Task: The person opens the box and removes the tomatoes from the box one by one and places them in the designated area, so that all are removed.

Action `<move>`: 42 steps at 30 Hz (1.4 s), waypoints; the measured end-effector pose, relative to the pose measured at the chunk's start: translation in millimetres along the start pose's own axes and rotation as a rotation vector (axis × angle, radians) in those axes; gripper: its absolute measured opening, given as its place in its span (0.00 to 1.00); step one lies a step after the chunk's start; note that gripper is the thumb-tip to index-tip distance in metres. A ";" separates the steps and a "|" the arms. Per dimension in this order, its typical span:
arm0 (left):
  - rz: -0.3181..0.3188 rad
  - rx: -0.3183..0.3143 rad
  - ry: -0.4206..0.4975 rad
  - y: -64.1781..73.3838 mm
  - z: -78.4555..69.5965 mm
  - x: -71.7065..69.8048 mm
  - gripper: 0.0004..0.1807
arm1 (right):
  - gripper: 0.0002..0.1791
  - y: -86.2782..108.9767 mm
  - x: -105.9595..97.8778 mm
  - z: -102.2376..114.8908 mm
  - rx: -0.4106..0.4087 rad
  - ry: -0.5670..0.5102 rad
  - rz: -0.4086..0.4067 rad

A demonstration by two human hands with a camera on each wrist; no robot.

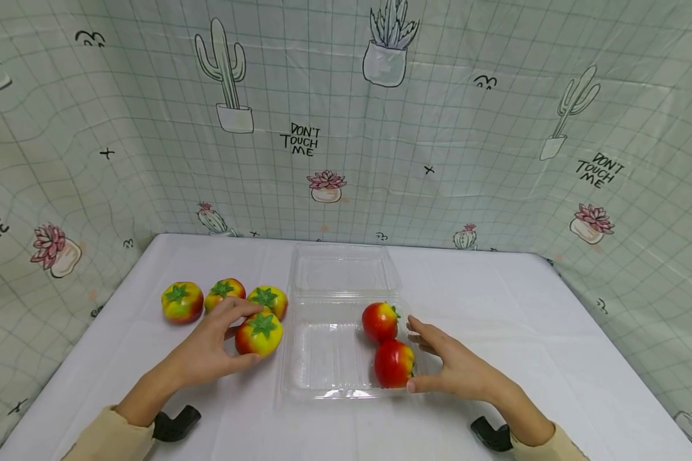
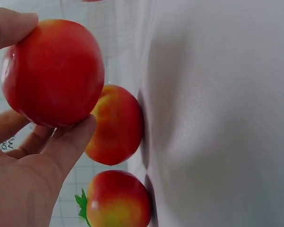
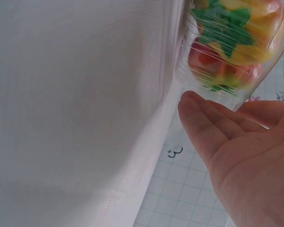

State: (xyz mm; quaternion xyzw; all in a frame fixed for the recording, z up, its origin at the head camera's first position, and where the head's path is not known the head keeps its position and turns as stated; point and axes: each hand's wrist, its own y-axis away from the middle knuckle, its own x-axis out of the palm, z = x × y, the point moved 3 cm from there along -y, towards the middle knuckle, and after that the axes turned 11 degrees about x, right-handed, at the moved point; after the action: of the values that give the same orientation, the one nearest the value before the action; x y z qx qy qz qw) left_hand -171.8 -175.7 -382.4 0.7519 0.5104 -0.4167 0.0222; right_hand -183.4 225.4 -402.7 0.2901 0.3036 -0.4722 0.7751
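My left hand [image 1: 204,351] grips a red and yellow tomato [image 1: 259,334] with a green star-shaped top, just left of a clear plastic clamshell box [image 1: 323,355]. In the left wrist view the thumb and fingers hold this tomato [image 2: 54,73] at opposite sides. Two redder tomatoes, a rear one [image 1: 380,322] and a front one [image 1: 394,363], lie on their sides in the right part of the box. Beside the box's right wall, my right hand [image 1: 455,363] has its fingers extended and holds nothing. Its fingertips [image 3: 189,97] are close to that wall.
Three more tomatoes stand in a row on the white table at the left: a left one [image 1: 182,302], a middle one [image 1: 225,292] and a right one [image 1: 270,299]. The box's lid [image 1: 346,272] lies folded back behind its base. A cactus-print cloth [image 1: 346,153] hangs around the table.
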 end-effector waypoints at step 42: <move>0.132 -0.094 -0.146 5.2 12.7 3.4 0.32 | 0.59 -0.2 -0.1 -2.1 -0.014 -0.006 0.007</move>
State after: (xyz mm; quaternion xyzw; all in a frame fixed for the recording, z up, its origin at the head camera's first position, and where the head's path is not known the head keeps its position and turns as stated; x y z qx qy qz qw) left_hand -174.9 -181.5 -394.9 0.7498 0.4757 -0.4435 0.1220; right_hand -184.0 226.9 -404.0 0.2844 0.3035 -0.4681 0.7797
